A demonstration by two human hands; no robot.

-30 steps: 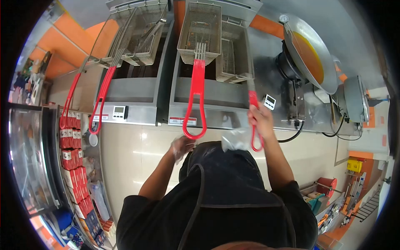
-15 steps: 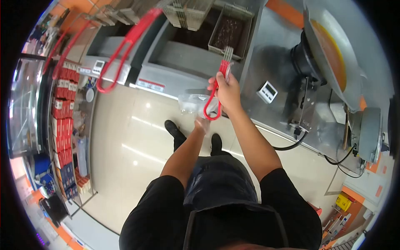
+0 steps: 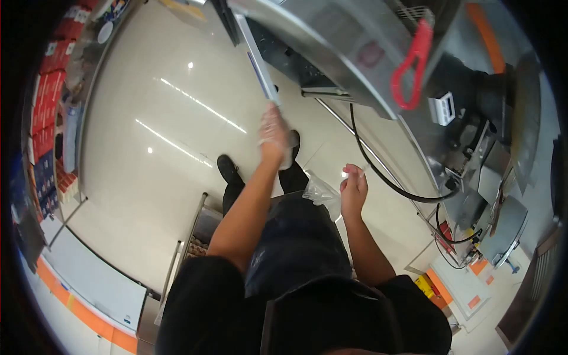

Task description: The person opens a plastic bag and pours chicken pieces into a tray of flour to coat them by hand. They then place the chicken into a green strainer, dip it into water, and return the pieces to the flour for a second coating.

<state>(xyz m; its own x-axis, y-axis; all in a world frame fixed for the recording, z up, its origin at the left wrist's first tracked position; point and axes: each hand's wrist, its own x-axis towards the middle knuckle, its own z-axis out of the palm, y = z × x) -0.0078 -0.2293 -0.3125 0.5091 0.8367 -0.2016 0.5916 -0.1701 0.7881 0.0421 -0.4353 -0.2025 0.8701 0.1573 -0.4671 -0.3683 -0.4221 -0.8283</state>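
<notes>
My left hand [image 3: 273, 131], in a clear plastic glove, is closed at the near end of a narrow metal cabinet door [image 3: 258, 66] under the fryer. The door stands open, with the dark cabinet interior [image 3: 285, 59] beside it. Lower and to the right, my bare right hand [image 3: 353, 195] is closed with its fingers curled. A crumpled clear plastic glove [image 3: 322, 192] hangs from it, in front of my dark apron [image 3: 299, 242]. Above the cabinet, a red basket handle [image 3: 413, 66] lies over the fryer top.
A white timer [image 3: 441, 109] sits on the metal counter to the right. A black hose [image 3: 378, 171] loops down below the counter. Shelves with red boxes [image 3: 48, 97] line the far left. A metal-framed cart [image 3: 192, 228] stands close by my left side.
My right hand has let go of the red basket handle and drawn back toward my body. My left hand has moved to the cabinet door, now open. The view has turned and tilted down.
</notes>
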